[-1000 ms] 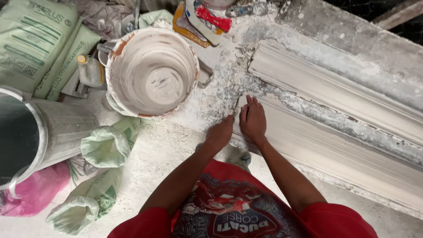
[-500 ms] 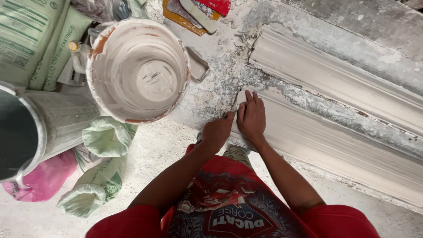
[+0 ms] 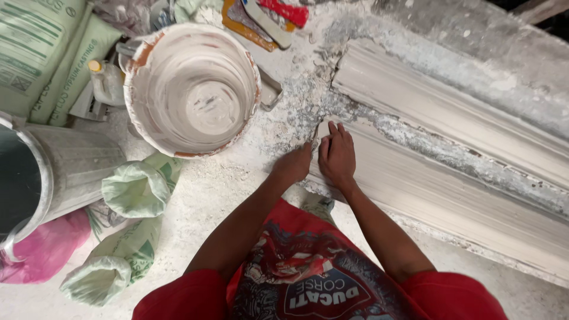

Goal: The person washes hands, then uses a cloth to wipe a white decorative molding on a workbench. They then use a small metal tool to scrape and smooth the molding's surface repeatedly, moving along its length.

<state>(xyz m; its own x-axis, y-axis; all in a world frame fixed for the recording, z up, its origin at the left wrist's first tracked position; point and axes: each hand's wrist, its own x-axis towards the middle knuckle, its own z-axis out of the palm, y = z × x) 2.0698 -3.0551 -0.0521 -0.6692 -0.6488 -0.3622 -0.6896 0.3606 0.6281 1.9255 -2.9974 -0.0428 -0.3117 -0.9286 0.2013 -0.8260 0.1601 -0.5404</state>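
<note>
Two plaster mouldings on the floor, side by side: near moulding (image 3: 450, 189) under the hands, far moulding (image 3: 438, 106) beyond it, both cut off at the right edge. Right hand (image 3: 338, 155) laid flat on the near moulding's left end, fingers together and stretched, pinching nothing. Left hand (image 3: 293, 166) just beside it at the same end, curled with knuckles up; grip hidden, cannot tell whether anything sits in it. One white plaster-caked bucket (image 3: 192, 89), open-mouthed, well left of the hands. One grey metal bin (image 3: 53, 172) lying at the left edge, partly out of frame. Two green sacks (image 3: 47, 53) stacked in the top left corner, two crumpled pale green bags (image 3: 133, 189) below the bucket, one pink bag (image 3: 41, 249) half hidden by the bin. Tools at the top edge cropped, hard to make out. Bare dusty floor (image 3: 225, 184) between bucket and hands.
</note>
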